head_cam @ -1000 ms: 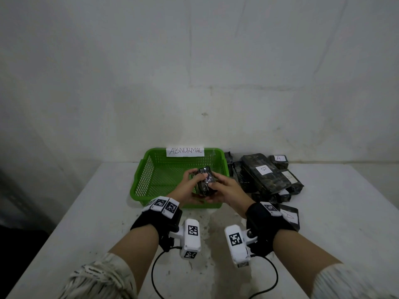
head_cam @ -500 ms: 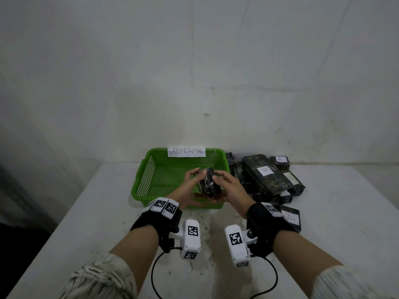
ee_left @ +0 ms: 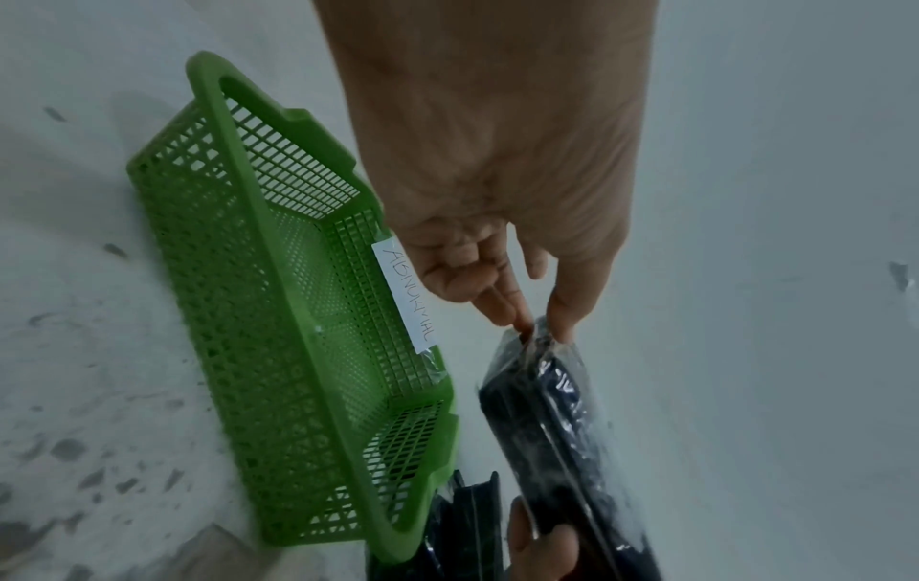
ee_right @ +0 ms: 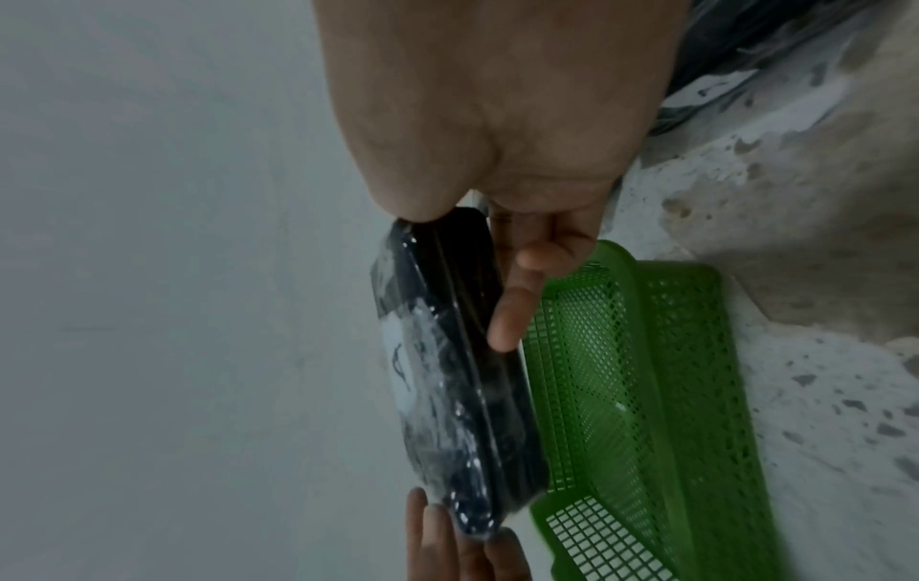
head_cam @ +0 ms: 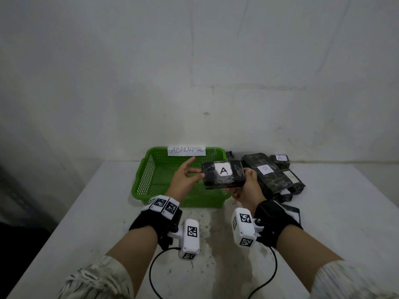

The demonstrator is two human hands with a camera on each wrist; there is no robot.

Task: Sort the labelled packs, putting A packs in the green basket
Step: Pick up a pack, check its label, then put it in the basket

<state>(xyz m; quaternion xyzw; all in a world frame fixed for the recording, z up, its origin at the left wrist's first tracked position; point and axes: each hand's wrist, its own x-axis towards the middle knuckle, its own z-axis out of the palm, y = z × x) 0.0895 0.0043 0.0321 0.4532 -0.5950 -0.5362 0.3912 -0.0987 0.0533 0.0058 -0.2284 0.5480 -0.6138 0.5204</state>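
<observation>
A dark plastic-wrapped pack [head_cam: 224, 170] with a white label "A" on top is held level above the right part of the green basket [head_cam: 151, 169]. My right hand [head_cam: 247, 184] grips its right end, thumb on top and fingers underneath. My left hand [head_cam: 187, 178] pinches the wrap at its left end, with the index finger pointing up. In the left wrist view, thumb and fingertips [ee_left: 567, 314] nip the pack [ee_left: 557, 432] beside the basket [ee_left: 278, 314]. The right wrist view shows the pack [ee_right: 447, 373] edge-on, held by my right hand [ee_right: 497, 118] next to the basket [ee_right: 646, 393].
A paper sign reading ABNORMAL [head_cam: 186, 150] is fixed to the basket's far rim. Several dark labelled packs [head_cam: 267, 175] lie piled right of the basket, one marked A [head_cam: 280, 158] at the back. Another pack [head_cam: 291, 212] lies by my right wrist. The white table [head_cam: 86, 212] meets a wall behind.
The pack has been turned from edge-on to flat, so its A label now faces up. My left hand has slid to the pack's left end and its index finger has lifted.
</observation>
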